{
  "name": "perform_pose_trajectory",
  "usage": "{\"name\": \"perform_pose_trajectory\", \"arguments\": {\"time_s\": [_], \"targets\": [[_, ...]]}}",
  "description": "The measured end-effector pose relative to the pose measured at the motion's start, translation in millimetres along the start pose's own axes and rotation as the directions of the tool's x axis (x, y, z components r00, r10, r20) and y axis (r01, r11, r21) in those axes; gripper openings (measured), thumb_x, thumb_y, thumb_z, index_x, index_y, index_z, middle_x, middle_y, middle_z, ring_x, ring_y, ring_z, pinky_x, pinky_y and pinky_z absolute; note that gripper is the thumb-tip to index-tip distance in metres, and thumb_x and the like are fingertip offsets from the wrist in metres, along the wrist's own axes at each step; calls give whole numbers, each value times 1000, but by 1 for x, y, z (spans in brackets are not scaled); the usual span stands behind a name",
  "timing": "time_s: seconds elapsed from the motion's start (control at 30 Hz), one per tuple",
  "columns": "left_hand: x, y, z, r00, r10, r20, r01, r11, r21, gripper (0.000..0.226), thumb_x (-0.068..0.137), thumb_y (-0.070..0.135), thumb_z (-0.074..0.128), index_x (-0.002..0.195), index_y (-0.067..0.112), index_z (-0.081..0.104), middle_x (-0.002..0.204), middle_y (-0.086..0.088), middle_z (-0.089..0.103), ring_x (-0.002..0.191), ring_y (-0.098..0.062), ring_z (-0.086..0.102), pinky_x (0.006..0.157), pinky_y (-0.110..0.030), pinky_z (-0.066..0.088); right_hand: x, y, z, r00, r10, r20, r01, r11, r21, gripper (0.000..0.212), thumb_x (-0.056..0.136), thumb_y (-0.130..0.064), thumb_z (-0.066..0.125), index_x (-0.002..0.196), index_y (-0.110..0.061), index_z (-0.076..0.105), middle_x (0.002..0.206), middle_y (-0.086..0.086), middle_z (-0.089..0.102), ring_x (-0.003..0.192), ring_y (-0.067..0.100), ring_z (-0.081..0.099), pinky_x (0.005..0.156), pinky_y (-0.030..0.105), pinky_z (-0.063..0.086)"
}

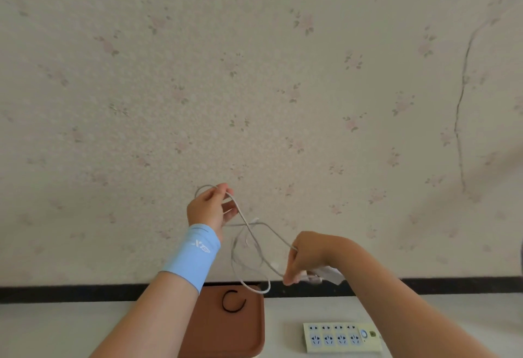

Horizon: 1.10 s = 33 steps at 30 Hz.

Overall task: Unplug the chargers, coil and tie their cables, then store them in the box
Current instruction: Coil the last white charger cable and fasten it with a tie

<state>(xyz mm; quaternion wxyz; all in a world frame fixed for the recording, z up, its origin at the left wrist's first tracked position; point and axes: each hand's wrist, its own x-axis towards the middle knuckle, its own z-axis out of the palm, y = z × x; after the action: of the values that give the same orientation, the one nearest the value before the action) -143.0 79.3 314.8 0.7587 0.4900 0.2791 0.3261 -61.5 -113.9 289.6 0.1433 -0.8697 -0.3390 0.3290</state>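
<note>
Nearest the viewer, at 6 o'clock, a pale power strip (pixel 342 336) is seen lying on the light surface (pixel 441 326), its visible sockets empty; just to its 9 o'clock a brown tray (pixel 198 338) is set, with a black open-ended tie (pixel 233 301) lying on it. No storage box is shown.

Above these, both forearms are raised. The right hand (pixel 307 258) is closed around the white charger (pixel 329 274) and one run of its white cable (pixel 254 244). At 10 o'clock from it, the left hand (pixel 210 209), worn with a light blue wristband (pixel 192 257), is closed in a pinch on a loop of the same cable. Between the two hands several slack loops are hung, the lowest reaching just above the tray's far edge.

The coiling step is judged to be in hand: the charger is unplugged, the cable only loosely gathered. The next move is judged to call for the loops to be evened and gathered into one hand, so that the tie can be picked from the tray.

Farthest, a dark baseboard (pixel 85 291) and floral wallpaper (pixel 254 74), cracked at 2 o'clock, are shown.
</note>
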Motion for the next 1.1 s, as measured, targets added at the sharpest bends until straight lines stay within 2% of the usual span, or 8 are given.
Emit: {"name": "perform_pose_trajectory", "arguments": {"time_s": [0.1,0.2,0.33,0.6,0.67,0.77,0.9,1.1], "targets": [[-1,-5,-1,994,-78,82,76,997,23,15,98,13,58,86,8,67,81,-3,65,65,-16,59,52,-25,57,1,0,1,999,43,4,-43,997,-60,37,69,-43,89,103,-29,79,101,-11,74,88,11,66,94,36,53],[-9,-8,4,969,-137,204,117,987,108,15,99,13,57,91,7,69,86,-5,67,70,-20,63,58,-29,59,-1,-4,-4,997,-20,-81,32,987,155,41,75,-55,80,107,-30,76,102,-10,73,79,9,66,76,27,57],[-21,-13,10,922,-208,327,141,966,218,18,100,11,54,95,6,70,90,-8,66,69,-23,67,62,-32,60,-1,-18,-8,960,-66,-272,189,869,457,13,89,-27,72,102,-23,74,94,2,73,69,14,62,58,25,55],[-19,-8,13,905,-175,388,177,984,31,18,101,12,51,107,4,66,91,-8,67,77,-20,68,67,-30,61,-4,-17,-4,965,-124,-231,206,903,378,20,89,-36,73,90,-16,78,82,-3,78,62,8,61,59,22,55],[-19,-9,8,867,-191,459,79,964,253,22,103,20,50,114,8,65,104,-9,71,90,-22,71,81,-36,60,-3,-16,-5,944,-66,-325,208,880,428,19,91,-32,72,87,-15,78,80,-4,78,61,10,60,60,24,55],[-16,-19,-1,771,-372,516,-198,630,751,27,99,26,56,125,21,62,115,3,71,102,-11,69,99,-36,51,-3,-14,-10,909,18,-416,224,821,525,19,92,-29,71,87,-12,77,80,-2,78,64,15,61,64,31,57],[-25,-31,0,603,-642,474,-323,348,880,37,97,18,49,133,15,54,105,4,76,86,-14,73,87,-30,56,-5,-14,-13,859,136,-493,228,762,606,18,95,-28,69,88,-13,76,76,-4,78,61,11,63,63,28,58],[-19,-33,7,722,-495,483,-393,281,876,24,93,32,53,112,36,67,67,5,59,58,-14,48,59,-24,43,-4,-13,-17,735,329,-593,212,719,662,22,95,-30,68,80,-15,75,69,-9,75,62,9,65,62,25,52]]}}
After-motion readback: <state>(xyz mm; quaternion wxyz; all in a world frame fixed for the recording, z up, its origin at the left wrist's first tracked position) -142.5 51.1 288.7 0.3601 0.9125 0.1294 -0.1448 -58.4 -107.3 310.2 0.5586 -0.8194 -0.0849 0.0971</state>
